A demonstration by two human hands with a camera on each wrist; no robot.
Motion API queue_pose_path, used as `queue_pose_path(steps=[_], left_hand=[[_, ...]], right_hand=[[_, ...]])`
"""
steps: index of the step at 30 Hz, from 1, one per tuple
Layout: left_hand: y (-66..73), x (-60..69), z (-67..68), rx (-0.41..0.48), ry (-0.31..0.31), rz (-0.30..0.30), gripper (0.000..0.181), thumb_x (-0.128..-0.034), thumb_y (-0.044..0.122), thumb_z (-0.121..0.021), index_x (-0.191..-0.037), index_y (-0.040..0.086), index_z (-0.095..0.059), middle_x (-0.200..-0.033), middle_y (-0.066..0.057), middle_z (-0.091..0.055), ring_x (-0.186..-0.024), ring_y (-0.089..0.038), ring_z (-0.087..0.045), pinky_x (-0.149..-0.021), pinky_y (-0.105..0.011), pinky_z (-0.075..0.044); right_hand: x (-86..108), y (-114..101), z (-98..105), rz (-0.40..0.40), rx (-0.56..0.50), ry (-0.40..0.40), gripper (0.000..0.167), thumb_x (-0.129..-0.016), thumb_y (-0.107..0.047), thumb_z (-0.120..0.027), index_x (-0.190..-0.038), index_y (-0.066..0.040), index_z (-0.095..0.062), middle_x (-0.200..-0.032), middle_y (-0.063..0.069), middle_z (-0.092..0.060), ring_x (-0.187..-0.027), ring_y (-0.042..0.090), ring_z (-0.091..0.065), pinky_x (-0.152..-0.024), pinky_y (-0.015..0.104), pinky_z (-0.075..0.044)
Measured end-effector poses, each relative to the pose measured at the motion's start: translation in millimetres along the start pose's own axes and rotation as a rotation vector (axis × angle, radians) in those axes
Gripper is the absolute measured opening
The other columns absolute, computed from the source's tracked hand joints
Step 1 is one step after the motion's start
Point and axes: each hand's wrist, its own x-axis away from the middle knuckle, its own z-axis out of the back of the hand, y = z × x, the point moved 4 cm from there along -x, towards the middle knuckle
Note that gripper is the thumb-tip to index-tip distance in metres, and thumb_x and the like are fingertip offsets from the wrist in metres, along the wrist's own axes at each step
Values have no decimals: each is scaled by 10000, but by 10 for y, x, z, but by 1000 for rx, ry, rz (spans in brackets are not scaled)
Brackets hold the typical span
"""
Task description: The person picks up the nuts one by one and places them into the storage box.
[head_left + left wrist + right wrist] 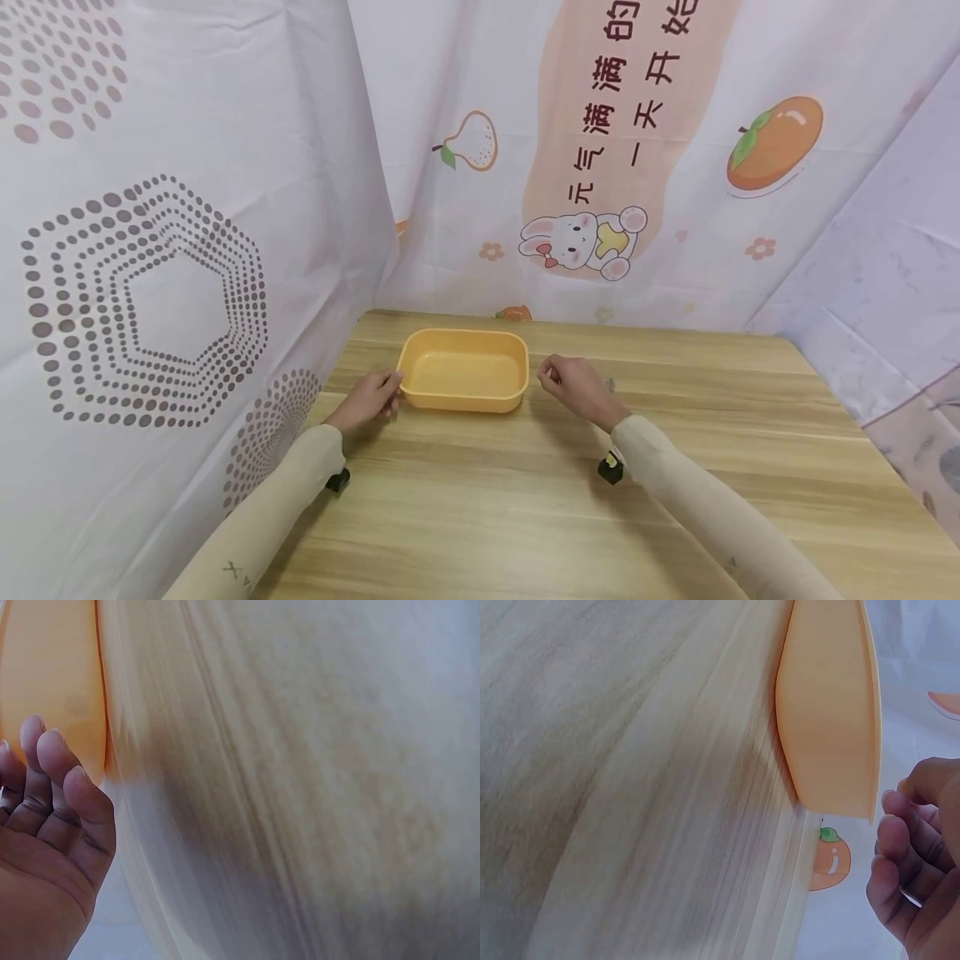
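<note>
A shallow orange-yellow plastic tray [465, 404] with rounded corners sits flat on the wooden table, and nothing is seen inside it. At its left end my left hand [367, 398] pinches the rim, thumb above and fingers beside the outer wall. Those fingers [88, 796] are bent in front of the tray's wall [56, 667] in the left wrist view, where the thumb is hidden. My right hand [576, 385] is just off the tray's right end, loosely curled and holding nothing. A narrow gap parts its fingers [894, 838] from the tray [829, 712] in the right wrist view.
The wood-grain table [480, 500] ends at a white printed curtain [480, 242] at the back. Another white curtain [315, 208] hangs close along the left side. A small black device [611, 468] sits under the right sleeve, another black one [339, 481] under the left.
</note>
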Motion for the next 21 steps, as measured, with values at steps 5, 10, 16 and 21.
queue_pose_path(steps=[5,10,16,21], left_hand=[[3,-4,11,4,-1,6,441,-1135,352,-411,-953,-5,-597,-771,-106,-619,-611,-155,-552,-530,-257,-499],[3,-4,13,4,-6,1,450,-1137,338,-406,-964,-33,-593,-772,-114,-615,-614,-154,-548,-536,-255,-502],[13,-4,5,6,1,5,464,-1131,357,-416,-976,-41,-596,-792,-140,-623,-632,-167,-552,-542,-263,-504],[18,6,2,7,-2,11,457,-1133,344,-415,-975,-46,-595,-794,-151,-623,-631,-175,-552,-542,-261,-503]], right_hand=[[-13,-20,-3,-4,7,-13,83,-1011,-162,-649,-999,-96,-699,-714,-74,-606,-595,75,-525,-556,258,-471],[-20,-53,-20,14,7,-20,87,-1003,-147,-646,-992,-82,-703,-715,-68,-611,-594,71,-521,-538,248,-464],[-27,-77,-49,4,1,-17,74,-995,-131,-652,-987,-83,-707,-712,-71,-599,-591,73,-513,-530,241,-453],[-38,-114,-69,15,-6,1,76,-997,-125,-653,-960,-91,-710,-717,-71,-610,-602,69,-527,-544,245,-467]])
